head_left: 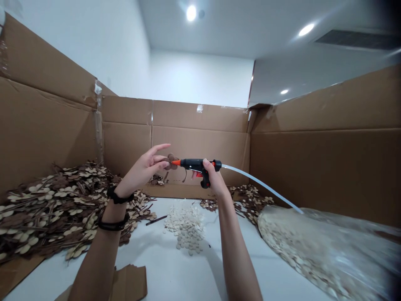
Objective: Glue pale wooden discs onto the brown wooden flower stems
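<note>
So this looks like the gluing step to me. The left hand (pixel 147 165), just below 9 o'clock from centre, has thumb and fingers closed in a light pinch on a matte brown flower-shaped piece (pixel 171 156), index finger stretched out above it. The right hand (pixel 213 173), just below 3 o'clock, is wrapped around the grip of a black plastic glue gun with an orange nozzle (pixel 192 164), thumb up on the back of the body. The nozzle points to 9 o'clock, right at the flower. A long translucent glue stick (pixel 260 180) curves out the back towards 4 o'clock.

I'd say the next move calls for a steady tip, a small controlled trigger squeeze and fingertips clear of the nozzle. Small off-white round discs (pixel 184 225) sit loose at 6 o'clock, with more in a clear plastic bag (pixel 291 234) at 4. A big heap of brown and cream flower shapes with stems (pixel 46 205) fills 8 to 9.

Hard to make out: whether the tip actually touches the flower, whether there's glue on it, and how far the trigger's pulled. Can't tell what the thin curved strip (pixel 184 175) under the nozzle is. Heap and bag run off the edges.
</note>
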A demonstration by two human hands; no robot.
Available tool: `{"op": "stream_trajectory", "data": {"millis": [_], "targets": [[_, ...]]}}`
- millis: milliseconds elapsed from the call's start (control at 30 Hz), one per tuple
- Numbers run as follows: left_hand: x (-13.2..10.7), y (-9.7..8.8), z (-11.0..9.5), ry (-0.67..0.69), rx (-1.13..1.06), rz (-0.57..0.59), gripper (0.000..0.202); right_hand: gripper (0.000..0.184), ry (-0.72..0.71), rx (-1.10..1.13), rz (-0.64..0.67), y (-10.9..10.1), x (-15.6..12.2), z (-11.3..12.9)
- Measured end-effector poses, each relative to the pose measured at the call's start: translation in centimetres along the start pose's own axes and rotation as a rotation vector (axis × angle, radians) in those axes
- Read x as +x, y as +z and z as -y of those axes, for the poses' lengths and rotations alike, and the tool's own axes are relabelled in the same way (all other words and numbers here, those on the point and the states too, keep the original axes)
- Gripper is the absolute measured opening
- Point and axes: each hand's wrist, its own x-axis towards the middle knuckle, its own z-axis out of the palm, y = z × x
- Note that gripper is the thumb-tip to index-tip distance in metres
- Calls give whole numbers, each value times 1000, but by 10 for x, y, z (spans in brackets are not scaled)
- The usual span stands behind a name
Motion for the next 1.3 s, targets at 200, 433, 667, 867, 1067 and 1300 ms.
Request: {"op": "stream_trajectory", "data": {"millis": [200, 433, 667, 867, 1067, 1300], "targets": [[-2, 0, -2, 7, 46, -1, 57, 61, 30, -51, -34, -1, 0, 2], [-1, 0, -1, 25, 30, -12, 56, 61, 21, -47, -23, 1, 0, 2], [-2, 0, -1, 27, 50, -13, 54, 63, 51, -43, -42, 5, 1, 3], [0, -1, 1, 43, 43, -21, 53, 61, 43, -20, -33, 8, 1, 11], [0, 1, -1, 44, 31, -46, 44, 60, 33, 9, -31, 10, 2, 6], [1, 1, -1, 0, 63, -138, 34, 60, -12, -31, -55, 13, 2, 8]]}}
